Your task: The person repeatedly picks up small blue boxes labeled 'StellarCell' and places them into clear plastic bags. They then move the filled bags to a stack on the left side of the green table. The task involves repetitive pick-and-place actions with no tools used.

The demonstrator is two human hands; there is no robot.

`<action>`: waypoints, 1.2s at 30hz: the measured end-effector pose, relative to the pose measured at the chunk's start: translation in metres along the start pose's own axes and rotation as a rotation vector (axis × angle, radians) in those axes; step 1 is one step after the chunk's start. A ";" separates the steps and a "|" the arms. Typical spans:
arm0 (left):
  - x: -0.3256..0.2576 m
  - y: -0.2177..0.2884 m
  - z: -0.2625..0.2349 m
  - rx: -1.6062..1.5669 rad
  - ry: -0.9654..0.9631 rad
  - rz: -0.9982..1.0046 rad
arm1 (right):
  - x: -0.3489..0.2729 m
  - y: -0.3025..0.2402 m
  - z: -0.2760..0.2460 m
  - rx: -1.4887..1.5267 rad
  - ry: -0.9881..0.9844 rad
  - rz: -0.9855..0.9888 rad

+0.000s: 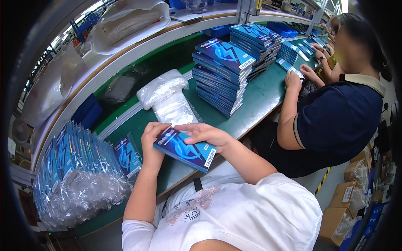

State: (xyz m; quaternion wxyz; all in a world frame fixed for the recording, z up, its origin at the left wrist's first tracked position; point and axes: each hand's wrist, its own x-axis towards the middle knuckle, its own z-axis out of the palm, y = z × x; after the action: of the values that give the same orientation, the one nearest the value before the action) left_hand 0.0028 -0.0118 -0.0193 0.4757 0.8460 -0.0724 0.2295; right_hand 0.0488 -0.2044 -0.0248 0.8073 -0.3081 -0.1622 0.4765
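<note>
Nearest: white shirt at the lower centre of the frame, forearms rising from it.
Box: flat blue box at frame centre, held just above the green bench.
Left hand: clasps the box's left end, fingers curled over its upper corner.
Right hand: rests along the box's top edge, fingers bent over it.
Axis: long side runs from centre-left down to lower right; barcode end points lower right, printed face up.
Risk: a light hold might let the box tip and drop off the bench edge.
Around: bagged boxes lower left, clear bags above, stacked boxes upper centre, a co-worker at right.
</note>
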 end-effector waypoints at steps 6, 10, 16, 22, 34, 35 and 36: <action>0.002 -0.016 -0.011 0.110 -0.050 -0.127 | 0.014 -0.005 -0.008 -0.023 0.031 0.029; 0.002 -0.003 -0.017 -0.332 0.019 -0.656 | 0.002 -0.011 -0.011 -0.166 0.101 0.024; -0.004 0.000 -0.018 -0.096 -0.078 -0.427 | 0.001 -0.001 -0.003 -0.318 0.385 -0.173; -0.015 0.027 -0.012 -0.172 -0.124 -0.232 | 0.002 0.017 0.002 -0.398 0.598 -0.390; -0.019 0.037 -0.013 -1.061 0.096 -0.537 | -0.008 0.008 0.031 -0.994 0.303 -0.330; -0.019 0.044 -0.016 -1.069 0.082 -0.566 | -0.014 0.002 0.032 -1.025 0.279 -0.321; -0.021 0.051 -0.018 -1.074 0.071 -0.596 | -0.018 -0.008 0.043 -1.054 0.251 -0.310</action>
State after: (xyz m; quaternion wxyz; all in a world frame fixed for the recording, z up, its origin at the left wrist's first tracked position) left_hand -0.0385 -0.0257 0.0182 0.8814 0.4637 0.0778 0.0462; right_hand 0.0209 -0.2082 0.0134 0.6181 -0.6965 -0.3243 0.1664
